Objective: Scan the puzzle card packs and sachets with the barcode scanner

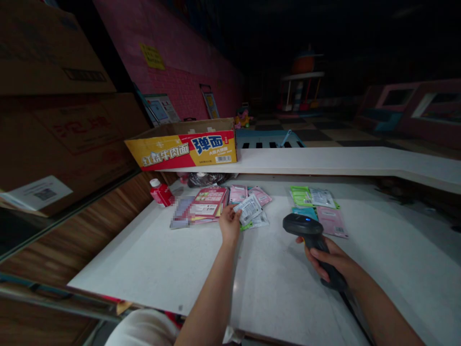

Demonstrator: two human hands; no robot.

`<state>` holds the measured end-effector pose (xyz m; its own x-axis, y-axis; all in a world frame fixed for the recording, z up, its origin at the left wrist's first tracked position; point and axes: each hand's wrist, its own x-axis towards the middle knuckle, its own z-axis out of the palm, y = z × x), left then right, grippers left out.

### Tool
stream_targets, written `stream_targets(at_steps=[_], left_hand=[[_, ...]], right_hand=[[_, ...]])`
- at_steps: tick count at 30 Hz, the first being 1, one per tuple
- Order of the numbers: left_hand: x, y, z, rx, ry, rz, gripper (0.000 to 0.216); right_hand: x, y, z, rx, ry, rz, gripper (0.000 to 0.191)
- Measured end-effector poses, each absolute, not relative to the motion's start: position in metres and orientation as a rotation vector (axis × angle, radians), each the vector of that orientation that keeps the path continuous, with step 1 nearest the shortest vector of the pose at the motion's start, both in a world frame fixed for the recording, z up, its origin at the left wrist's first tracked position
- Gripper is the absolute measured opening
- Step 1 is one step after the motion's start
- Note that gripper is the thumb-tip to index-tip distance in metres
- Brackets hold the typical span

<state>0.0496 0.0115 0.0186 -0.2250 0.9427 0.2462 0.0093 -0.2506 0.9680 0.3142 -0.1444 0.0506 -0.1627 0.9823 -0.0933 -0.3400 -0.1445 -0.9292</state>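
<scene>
Presently pinching a pale printed sachet by its left edge between thumb and fingers of the left hand, at frame centre, overlapping loose packets. Gripping a barcode scanner firmly by its handle in the right hand, lower right of centre. Judged liable to slip the sachet through so slight an edge hold, to misread print through creases or glare, or to drag the pink packet with the cable. Noted: thin, glossy, crinkled film; dark moulded plastic, rounded head; smooth white tabletop.

Cable partly beyond bottom edge, illegible print on held sachet
</scene>
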Motion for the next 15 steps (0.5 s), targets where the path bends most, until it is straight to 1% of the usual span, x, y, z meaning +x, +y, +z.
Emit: stream_targets(at_steps=[4,9,15], left_hand=[[0.0516,0.0127,0.0136,1.283,1.296,1.586,0.035],[0.0518,0.011,0.0124,1.31,1.32,1.586,0.029],[0.0468,0.0109,0.0119,1.522,1.48,1.553,0.021]], right_hand=[[0.3158,-0.1445,0.0504,-0.97,-1.072,1.604,0.043],[0.3118,-0.1515,0.0562,-0.981,-1.002,1.564,0.036],[0.3121,-0.1529,0.0541,-0.991,-1.008,1.594,0.039]])
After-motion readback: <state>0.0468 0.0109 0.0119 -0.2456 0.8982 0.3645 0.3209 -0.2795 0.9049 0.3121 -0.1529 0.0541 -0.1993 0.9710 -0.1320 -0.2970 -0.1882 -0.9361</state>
